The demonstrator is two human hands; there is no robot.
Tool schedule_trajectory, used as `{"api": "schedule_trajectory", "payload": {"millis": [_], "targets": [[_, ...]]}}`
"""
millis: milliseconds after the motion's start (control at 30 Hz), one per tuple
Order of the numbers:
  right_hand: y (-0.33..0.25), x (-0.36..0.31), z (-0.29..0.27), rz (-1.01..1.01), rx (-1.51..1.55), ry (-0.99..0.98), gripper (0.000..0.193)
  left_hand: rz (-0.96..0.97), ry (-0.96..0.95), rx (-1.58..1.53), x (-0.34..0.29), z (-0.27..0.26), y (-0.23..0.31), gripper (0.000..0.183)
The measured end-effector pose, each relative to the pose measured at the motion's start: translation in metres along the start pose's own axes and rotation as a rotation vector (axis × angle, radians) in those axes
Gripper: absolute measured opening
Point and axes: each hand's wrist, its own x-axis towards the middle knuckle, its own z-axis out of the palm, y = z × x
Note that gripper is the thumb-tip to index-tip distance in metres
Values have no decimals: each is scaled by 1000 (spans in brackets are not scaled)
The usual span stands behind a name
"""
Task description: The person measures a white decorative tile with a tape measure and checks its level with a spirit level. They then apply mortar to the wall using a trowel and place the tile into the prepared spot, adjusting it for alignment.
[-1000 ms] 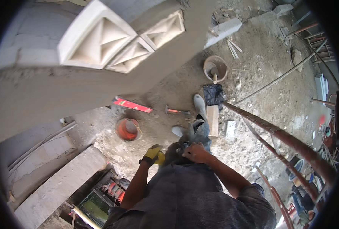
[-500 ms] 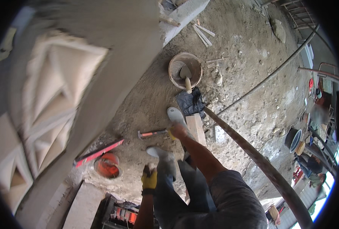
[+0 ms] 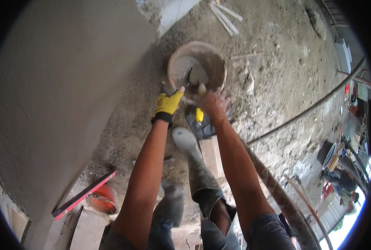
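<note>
My left hand (image 3: pixel 168 102), in a yellow and dark glove, is at the near left rim of a round mortar bucket (image 3: pixel 220 56), thumb and fingers apart. Across the near rim reaches my right hand (image 3: pixel 213 102), which looks bare. Its fingers are spread, slightly blurred, and cover the lower part of a trowel's handle. That trowel (image 3: pixel 199 75) rests in the bucket, its blade coated grey and its pale handle toward me. Below my right hand a small yellow thing (image 3: pixel 199 115) shows against a black plastic bag (image 3: pixel 204 128); its kind is unclear.
A smooth grey plastered surface (image 3: pixel 56 83) fills the left. Near it lie a red level (image 3: pixel 83 195) and an orange bucket (image 3: pixel 103 200). A wooden block (image 3: pixel 212 156) is by my boot (image 3: pixel 185 139). A long pole (image 3: pixel 273 183) slants at right; wood strips (image 3: pixel 225 18) lie beyond the bucket.
Both hands have moved forward to the mortar bucket. My right hand has left the spot beside the hammer near my boots. The view has shifted, and the bucket looks larger.
</note>
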Motion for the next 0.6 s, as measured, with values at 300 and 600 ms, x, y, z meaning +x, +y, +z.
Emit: {"api": "schedule_trajectory", "payload": {"millis": [300, 600], "targets": [[50, -133, -142, -37, 261, -177, 34, 243, 403, 463, -150, -50, 27, 46], [-33, -452, -387, -455, 66, 193, 59, 1062, 573, 543, -533, -177, 136, 44]]}}
